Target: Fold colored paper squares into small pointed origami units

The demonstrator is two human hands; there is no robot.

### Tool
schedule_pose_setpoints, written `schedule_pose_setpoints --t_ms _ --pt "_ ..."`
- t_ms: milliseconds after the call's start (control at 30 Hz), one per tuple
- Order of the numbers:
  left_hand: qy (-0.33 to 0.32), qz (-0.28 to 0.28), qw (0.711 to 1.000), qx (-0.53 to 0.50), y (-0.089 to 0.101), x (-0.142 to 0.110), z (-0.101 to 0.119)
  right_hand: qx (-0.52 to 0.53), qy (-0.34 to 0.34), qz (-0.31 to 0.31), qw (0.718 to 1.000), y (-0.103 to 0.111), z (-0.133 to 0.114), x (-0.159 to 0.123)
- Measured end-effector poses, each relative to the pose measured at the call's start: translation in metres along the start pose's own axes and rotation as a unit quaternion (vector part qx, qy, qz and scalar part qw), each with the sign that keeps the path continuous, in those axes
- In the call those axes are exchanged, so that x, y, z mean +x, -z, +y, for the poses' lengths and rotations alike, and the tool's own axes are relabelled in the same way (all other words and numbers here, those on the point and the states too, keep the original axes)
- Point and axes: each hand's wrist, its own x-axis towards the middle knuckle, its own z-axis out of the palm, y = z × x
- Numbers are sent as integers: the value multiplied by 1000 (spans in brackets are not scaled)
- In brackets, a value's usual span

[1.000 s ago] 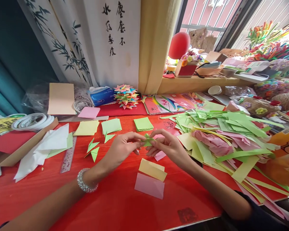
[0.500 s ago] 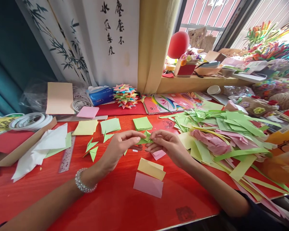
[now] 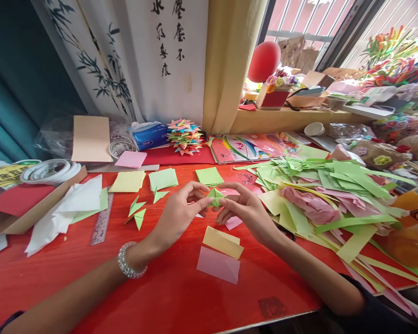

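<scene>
My left hand (image 3: 181, 211) and my right hand (image 3: 245, 208) meet over the middle of the red table (image 3: 160, 287), both pinching a small folded green paper piece (image 3: 215, 196) between their fingertips. A beaded bracelet (image 3: 128, 264) circles my left wrist. Just below the hands lie a folded yellow paper (image 3: 223, 241) and a folded pink paper (image 3: 218, 264). Two finished green folded triangles (image 3: 137, 212) rest to the left of my left hand.
Small stacks of yellow and green squares (image 3: 163, 178) lie behind the hands. A big heap of green, pink and yellow paper offcuts (image 3: 320, 195) fills the right side. A ruler (image 3: 102, 221), white paper, tape rolls (image 3: 48, 169) and a cardboard box sit left. Colourful folded pieces (image 3: 184, 136) are piled at the back.
The green piece has been folded tighter between my fingers, into a compact pointed shape. Both hands stayed in the same spot; the view shifted slightly.
</scene>
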Motion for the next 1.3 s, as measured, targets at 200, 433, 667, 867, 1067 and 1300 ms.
schedule_pose_setpoints --t_ms 200,433,667,867,1067,1300 --pt "22 -29 999 25 2 1 -2 7 -20 4 1000 -1 2 2" --pt "39 -37 998 40 3 1 -1 -13 -19 10 1000 2 3 3" --pt "57 -34 997 26 2 2 -1 -26 -35 3 999 3 4 4" --pt "59 -35 997 28 2 1 -2 -35 -16 -4 999 2 6 3" --pt "37 -30 997 54 1 0 -5 -47 9 -12 999 1 5 1" --pt "18 -82 990 118 2 2 -9 -144 26 -3 989 2 8 0"
